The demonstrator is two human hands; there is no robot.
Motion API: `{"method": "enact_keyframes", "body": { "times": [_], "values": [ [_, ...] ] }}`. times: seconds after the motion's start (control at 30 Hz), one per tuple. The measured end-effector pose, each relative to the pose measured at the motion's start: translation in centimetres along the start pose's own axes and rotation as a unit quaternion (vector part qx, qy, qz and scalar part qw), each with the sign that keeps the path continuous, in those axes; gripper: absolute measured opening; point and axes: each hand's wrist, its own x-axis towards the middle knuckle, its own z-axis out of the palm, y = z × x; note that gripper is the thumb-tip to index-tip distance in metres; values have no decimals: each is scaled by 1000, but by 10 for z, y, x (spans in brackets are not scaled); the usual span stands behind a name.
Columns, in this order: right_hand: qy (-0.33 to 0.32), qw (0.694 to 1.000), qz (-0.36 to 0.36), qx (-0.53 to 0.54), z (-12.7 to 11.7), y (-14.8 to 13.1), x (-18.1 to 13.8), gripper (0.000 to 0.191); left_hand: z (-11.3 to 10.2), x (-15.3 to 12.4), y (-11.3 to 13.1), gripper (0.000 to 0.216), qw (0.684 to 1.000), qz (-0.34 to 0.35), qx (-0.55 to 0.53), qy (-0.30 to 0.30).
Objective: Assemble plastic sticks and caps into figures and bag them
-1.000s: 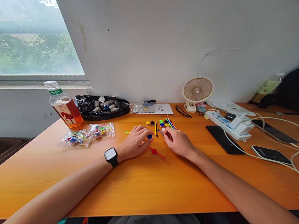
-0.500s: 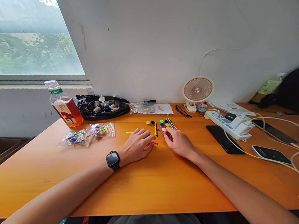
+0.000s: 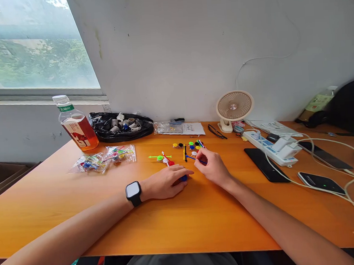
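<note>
My right hand (image 3: 213,168) pinches a thin blue plastic stick (image 3: 191,157) near one end; the stick points left, just above the table. Lower to the left, my left hand (image 3: 170,180) rests on the table with a blue round piece (image 3: 184,178) between its thumb and index finger. Beyond the left hand lie a green stick with a green round piece (image 3: 160,158), a white stick (image 3: 166,159) and a red round piece (image 3: 171,163). A yellow stick (image 3: 184,152) and a black one lie side by side between the hands. Several coloured round pieces (image 3: 192,147) sit behind the right hand.
Clear bags of coloured parts (image 3: 120,154) lie at left, near a tea bottle (image 3: 79,131) and a black bag of cardboard tubes (image 3: 122,128). Toward the right are glasses (image 3: 217,132), a fan (image 3: 235,106), a power strip (image 3: 265,147), phones (image 3: 266,166) and loose white cables.
My left hand has slid nearer to me, uncovering the white stick and red round piece, and now has a blue round piece. The blue stick in my right hand has swung to a flatter angle.
</note>
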Motion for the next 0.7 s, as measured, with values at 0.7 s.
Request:
{"method": "enact_keyframes", "body": {
  "times": [0.7],
  "values": [
    [32,986,14,165,-2,-16,-5,5,0,2,-12,25,995,-53,-16,78]
  ]
}}
